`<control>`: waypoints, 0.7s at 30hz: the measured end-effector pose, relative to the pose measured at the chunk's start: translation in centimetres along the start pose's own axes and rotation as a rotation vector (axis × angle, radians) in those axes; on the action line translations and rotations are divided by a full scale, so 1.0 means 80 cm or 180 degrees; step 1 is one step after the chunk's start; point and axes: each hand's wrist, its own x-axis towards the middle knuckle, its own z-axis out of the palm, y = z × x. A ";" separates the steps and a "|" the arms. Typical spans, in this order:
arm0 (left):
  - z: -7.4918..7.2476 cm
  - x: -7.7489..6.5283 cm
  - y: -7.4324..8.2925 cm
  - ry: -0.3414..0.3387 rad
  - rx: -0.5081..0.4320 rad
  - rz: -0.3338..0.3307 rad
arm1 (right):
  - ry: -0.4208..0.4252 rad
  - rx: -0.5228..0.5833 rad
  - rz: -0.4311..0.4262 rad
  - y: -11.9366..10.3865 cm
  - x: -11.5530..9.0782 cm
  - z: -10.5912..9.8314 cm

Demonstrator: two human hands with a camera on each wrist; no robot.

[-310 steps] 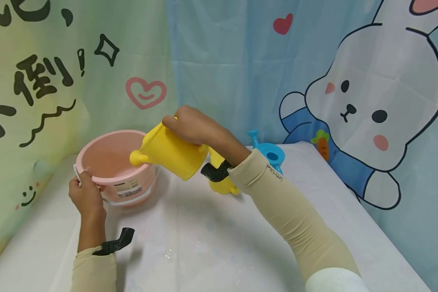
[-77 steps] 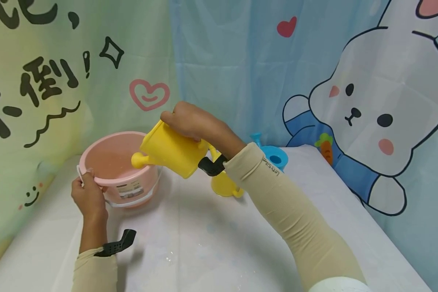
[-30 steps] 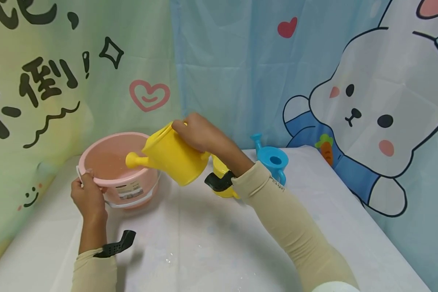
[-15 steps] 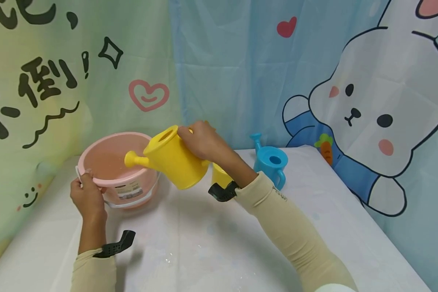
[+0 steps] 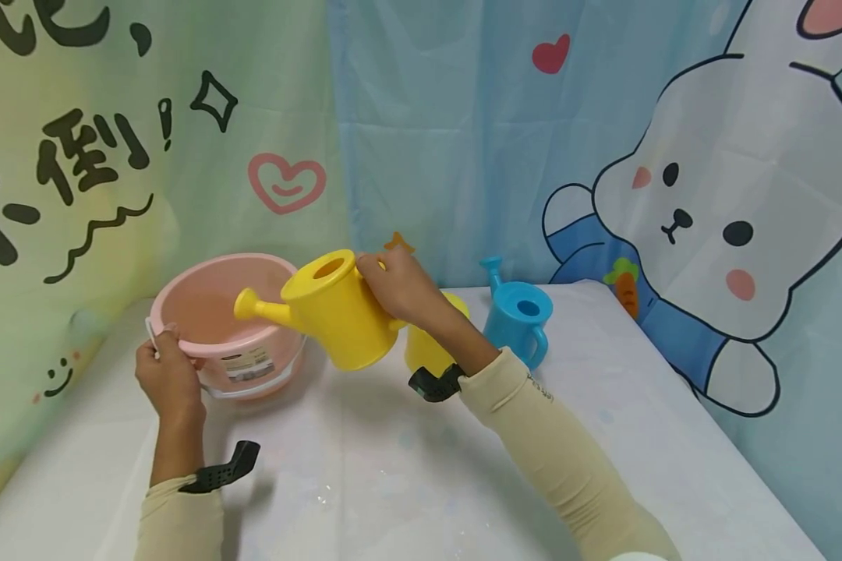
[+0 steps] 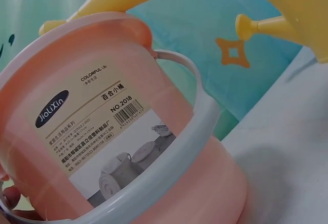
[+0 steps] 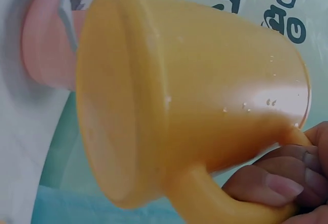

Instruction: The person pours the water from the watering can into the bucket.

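Note:
My right hand (image 5: pixel 401 287) grips the handle of a yellow watering can (image 5: pixel 338 315) in the air. The can leans slightly to the left, its spout over the right part of a pink bucket (image 5: pixel 256 352). In the right wrist view, curled fingers (image 7: pixel 271 185) wrap the can's handle, and drops cling to its side. At the bucket's left edge my left hand (image 5: pixel 170 378) holds the rim, close to the end of the white bail (image 5: pixel 256 387). The left wrist view shows the bucket's label (image 6: pixel 102 131) and only a bit of that hand.
Behind my right wrist stands a second yellow watering can (image 5: pixel 424 351), partly hidden. A blue watering can (image 5: pixel 519 315) stands to its right. Water drops lie on the white tablecloth (image 5: pixel 365 467). A printed curtain (image 5: pixel 421 140) hangs behind the table.
My right hand has come down and a little right, turning the yellow watering can from a steep tilt nearer to upright. The left hand and the bucket have stayed in place.

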 end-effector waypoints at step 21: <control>0.001 -0.001 0.000 0.0011 -0.0002 -0.0012 | 0.0434 0.0325 -0.0157 0.036 -0.027 0.020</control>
